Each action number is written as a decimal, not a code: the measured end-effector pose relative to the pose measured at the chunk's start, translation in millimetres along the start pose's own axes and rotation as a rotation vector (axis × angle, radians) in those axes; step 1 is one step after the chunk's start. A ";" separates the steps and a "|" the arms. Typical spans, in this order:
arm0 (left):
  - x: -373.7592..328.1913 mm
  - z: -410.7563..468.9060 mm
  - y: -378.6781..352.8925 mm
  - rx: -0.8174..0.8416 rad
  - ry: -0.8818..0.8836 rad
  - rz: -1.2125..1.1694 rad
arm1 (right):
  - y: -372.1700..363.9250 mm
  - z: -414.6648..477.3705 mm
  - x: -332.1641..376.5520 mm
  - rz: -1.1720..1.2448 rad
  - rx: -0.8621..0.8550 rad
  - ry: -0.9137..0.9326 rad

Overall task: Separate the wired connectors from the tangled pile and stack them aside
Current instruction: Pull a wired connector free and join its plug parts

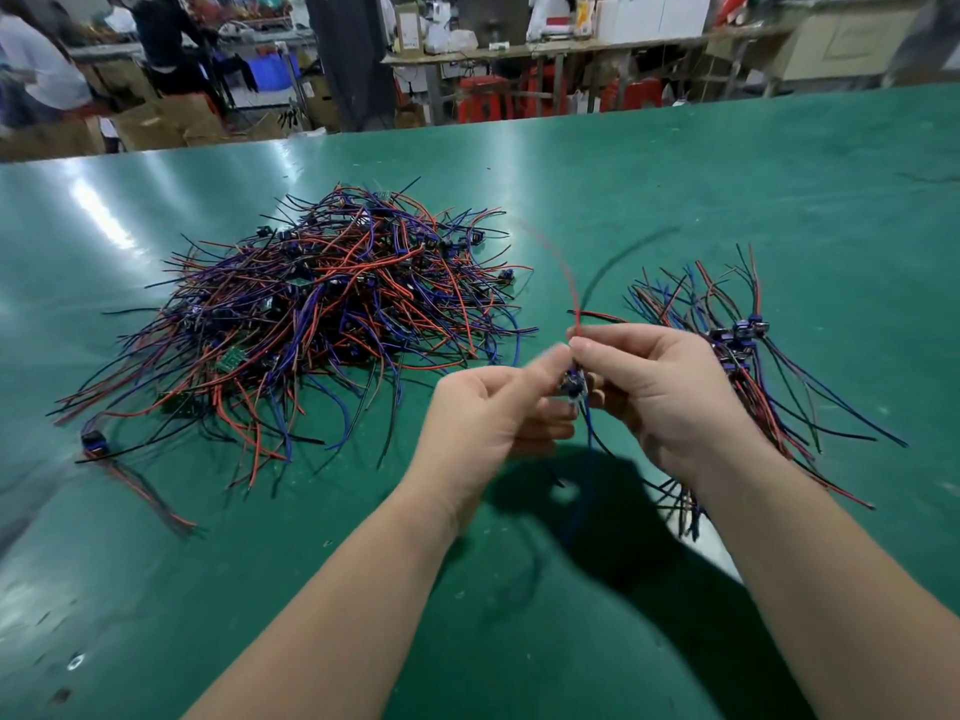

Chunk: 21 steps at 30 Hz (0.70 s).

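hands meet over the middle of the green table [727, 189], both pinching the same little connector [573, 386]. left hand [488, 413] has thumb and curled fingers closed on it from one side, right hand [660, 392] pinches it from the other, thumb on top near where the wires leave. it's a bit blurry right there so i can't really tell which fingers actually do the holding. a red wire [563, 267] and a black wire [618, 257] curve up from the connector, and a blue wire [587, 459] hangs down below it toward the table.

off to the left sits the big tangled pile [322, 304], red, black, blue and purple wires all knotted up with small dark connectors and a few green boards in it. one stray connector [92, 441] lies by itself at the pile's near left edge.

just right of the right hand is the sorted stack [743, 345], connectors bunched together, wires fanning out both ways.
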<state>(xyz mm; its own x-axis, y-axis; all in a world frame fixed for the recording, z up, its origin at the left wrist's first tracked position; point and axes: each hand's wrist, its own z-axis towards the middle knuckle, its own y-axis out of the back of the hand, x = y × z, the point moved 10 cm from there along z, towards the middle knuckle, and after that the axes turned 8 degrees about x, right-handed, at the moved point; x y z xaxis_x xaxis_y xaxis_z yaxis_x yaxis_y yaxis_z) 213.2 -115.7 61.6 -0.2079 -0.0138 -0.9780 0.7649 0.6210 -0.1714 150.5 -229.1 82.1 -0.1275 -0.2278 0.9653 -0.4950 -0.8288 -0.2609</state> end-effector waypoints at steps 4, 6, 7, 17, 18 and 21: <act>5.4 0.3 1.2 -0.036 -0.031 -0.020 | 2.7 0.3 -5.2 -0.104 -0.045 0.006; 8.5 0.9 -0.8 -0.012 -0.005 -0.048 | 0.7 0.7 -9.1 -0.074 -0.037 -0.014; 9.5 1.3 -1.6 -0.002 0.006 -0.055 | 0.0 1.1 -11.8 -0.048 -0.031 -0.037; 16.8 -5.1 -27.1 0.252 0.137 -0.066 | 36.8 3.8 -5.1 0.178 -0.200 -0.159; 17.2 -7.0 -30.6 0.290 0.149 -0.052 | 45.5 3.5 -3.0 0.206 -0.243 -0.158; 17.2 -13.2 -39.9 0.406 0.174 -0.003 | 65.0 3.0 1.4 0.306 -0.334 -0.120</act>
<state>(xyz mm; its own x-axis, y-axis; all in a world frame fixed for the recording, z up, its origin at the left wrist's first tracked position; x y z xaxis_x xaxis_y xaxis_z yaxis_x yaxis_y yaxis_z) 171.0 -130.3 53.2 -0.2831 0.1385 -0.9490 0.9346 0.2619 -0.2406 120.7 -284.8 66.5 -0.2198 -0.5101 0.8316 -0.7022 -0.5090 -0.4978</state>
